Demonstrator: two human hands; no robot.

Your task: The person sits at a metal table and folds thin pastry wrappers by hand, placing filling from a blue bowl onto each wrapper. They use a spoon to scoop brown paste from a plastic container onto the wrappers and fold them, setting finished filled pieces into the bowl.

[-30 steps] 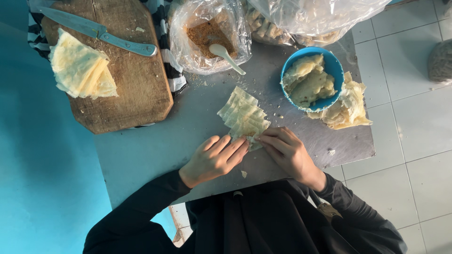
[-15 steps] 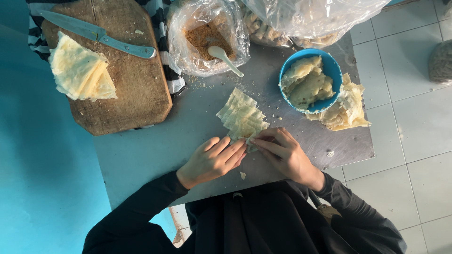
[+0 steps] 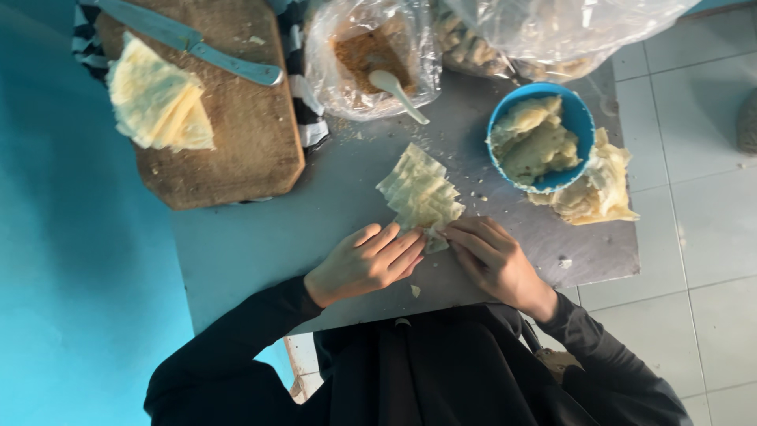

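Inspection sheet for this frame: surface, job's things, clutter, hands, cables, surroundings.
Surface: grey table, crumbs scattered.
Job's things: fanned stack of pale wrappers; its near end is at both hands' fingertips.
Clutter: wooden board with knife and second wrapper pile; bag of brown filling with spoon; blue bowl on more wrappers; large clear bags at the far edge.
Hands: left hand and right hand, bare, dark sleeves.
Cables: nothing seen.
Surroundings: blue wall, tiled floor.
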